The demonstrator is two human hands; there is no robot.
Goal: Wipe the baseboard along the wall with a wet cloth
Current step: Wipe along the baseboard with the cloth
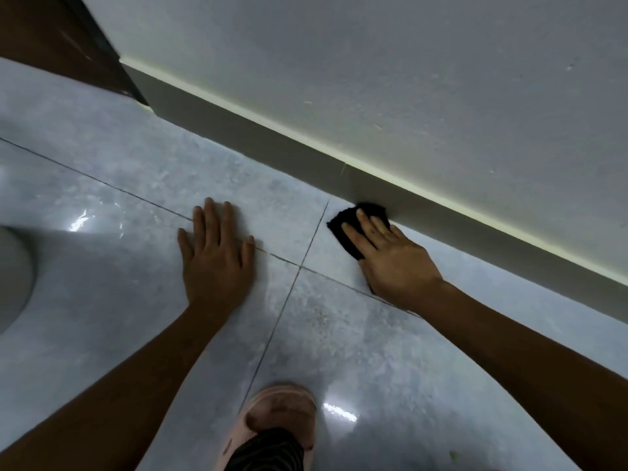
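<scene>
A grey baseboard [258, 137] with a pale top edge runs diagonally along the white wall [407, 62] from upper left to lower right. A black cloth [346, 222] lies on the floor tile with its far edge against the foot of the baseboard. My right hand [390, 256] presses flat on the cloth, fingers pointing up and left, covering most of it. My left hand [217, 253] rests flat on the floor with fingers spread, well left of the cloth and holding nothing.
The floor is glossy grey tile [136, 300] with dark grout lines. A dark brown door frame [68, 45] ends the baseboard at upper left. My foot in a pink slipper [282, 416] stands at the bottom centre. A pale rounded object [13, 277] sits at the left edge.
</scene>
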